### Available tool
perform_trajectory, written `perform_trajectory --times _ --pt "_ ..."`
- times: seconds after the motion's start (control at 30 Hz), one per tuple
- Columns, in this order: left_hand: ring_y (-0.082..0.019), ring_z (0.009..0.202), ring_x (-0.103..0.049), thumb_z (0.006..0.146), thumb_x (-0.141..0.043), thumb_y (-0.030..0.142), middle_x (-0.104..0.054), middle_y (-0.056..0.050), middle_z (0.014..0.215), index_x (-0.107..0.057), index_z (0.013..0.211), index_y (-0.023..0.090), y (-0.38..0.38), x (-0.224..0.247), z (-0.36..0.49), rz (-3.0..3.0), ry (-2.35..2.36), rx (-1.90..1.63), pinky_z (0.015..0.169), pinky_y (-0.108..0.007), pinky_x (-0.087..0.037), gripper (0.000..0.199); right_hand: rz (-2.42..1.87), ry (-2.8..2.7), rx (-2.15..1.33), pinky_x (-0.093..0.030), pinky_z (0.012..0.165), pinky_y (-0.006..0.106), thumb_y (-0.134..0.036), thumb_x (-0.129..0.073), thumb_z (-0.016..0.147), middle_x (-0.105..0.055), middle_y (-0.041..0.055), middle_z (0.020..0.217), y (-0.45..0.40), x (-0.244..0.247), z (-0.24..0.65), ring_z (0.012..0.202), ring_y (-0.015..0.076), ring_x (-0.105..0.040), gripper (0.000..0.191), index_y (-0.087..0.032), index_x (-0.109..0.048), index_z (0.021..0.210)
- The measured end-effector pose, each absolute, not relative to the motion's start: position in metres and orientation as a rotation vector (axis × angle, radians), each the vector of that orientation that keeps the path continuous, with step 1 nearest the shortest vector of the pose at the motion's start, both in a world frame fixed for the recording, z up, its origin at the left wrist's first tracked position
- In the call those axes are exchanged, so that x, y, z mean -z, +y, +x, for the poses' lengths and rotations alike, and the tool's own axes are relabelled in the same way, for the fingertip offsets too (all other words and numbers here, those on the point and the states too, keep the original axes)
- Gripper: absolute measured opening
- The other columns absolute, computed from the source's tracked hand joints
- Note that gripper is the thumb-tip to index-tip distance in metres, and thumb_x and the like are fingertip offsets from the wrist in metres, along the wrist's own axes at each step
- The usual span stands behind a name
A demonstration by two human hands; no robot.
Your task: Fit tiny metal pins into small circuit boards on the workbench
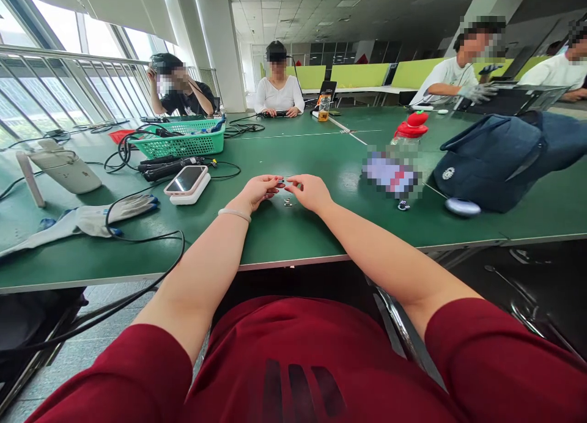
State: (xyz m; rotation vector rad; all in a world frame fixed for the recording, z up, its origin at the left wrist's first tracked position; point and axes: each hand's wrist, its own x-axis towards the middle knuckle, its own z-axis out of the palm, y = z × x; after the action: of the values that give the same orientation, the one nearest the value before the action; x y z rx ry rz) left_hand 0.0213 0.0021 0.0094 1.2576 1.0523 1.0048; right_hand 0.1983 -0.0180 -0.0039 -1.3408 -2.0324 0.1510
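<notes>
My left hand (258,192) is closed, its thumb and fingertips pinching a tiny dark and silvery piece (281,183) too small to name. Opposite it, my right hand (310,192) has thumb and forefinger bent close to that same piece; whether they grip it cannot be made out. Both hands hover low over the green table (316,239). Just below the fingertips, a few small shiny metal pieces (288,202) lie on the tabletop.
Left of my hands are a phone on a white case (188,187), work gloves (101,215), cables and a green basket (183,139). To the right lie a navy bag (495,160), a computer mouse (463,207) and a red-lidded bottle (410,128). Several people sit around.
</notes>
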Motion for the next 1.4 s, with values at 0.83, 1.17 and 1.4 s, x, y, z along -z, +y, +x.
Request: perform_trajectory --times 0.83,1.17,1.4 --pt "-0.009 0.061 -0.054 0.067 -0.076 0.03 -0.07 -0.007 0.084 -0.069 0.087 0.016 0.007 -0.006 0.021 1.308 1.135 -0.982 0.065 -0.026 -0.041 0.026 -1.299 -2.386 -0.206 -0.04 0.07 0.024 -0.026 -0.061 0.081 -0.068 0.0019 0.083 -0.016 0.013 0.195 0.076 0.0137 -0.058 0.008 -0.019 -0.066 0.08" --pt "-0.008 0.06 -0.053 0.069 -0.075 0.027 -0.07 -0.006 0.082 -0.068 0.086 0.015 0.006 -0.006 0.022 1.305 1.137 -0.986 0.063 -0.024 -0.04 0.022 -1.256 -2.322 -0.213 -0.039 0.07 0.024 -0.025 -0.057 0.084 -0.068 0.0011 0.085 -0.016 0.013 0.195 0.072 0.0124 -0.056 0.01 -0.019 -0.064 0.081" --pt "-0.009 0.059 -0.053 0.068 -0.075 0.026 -0.069 -0.006 0.079 -0.068 0.084 0.015 0.006 -0.005 0.022 1.317 1.139 -0.987 0.063 -0.025 -0.039 0.021 -1.248 -2.262 -0.26 -0.041 0.072 0.024 -0.02 -0.058 0.083 -0.069 0.0008 0.081 -0.016 0.011 0.195 0.075 0.0129 -0.059 0.009 -0.02 -0.067 0.081"
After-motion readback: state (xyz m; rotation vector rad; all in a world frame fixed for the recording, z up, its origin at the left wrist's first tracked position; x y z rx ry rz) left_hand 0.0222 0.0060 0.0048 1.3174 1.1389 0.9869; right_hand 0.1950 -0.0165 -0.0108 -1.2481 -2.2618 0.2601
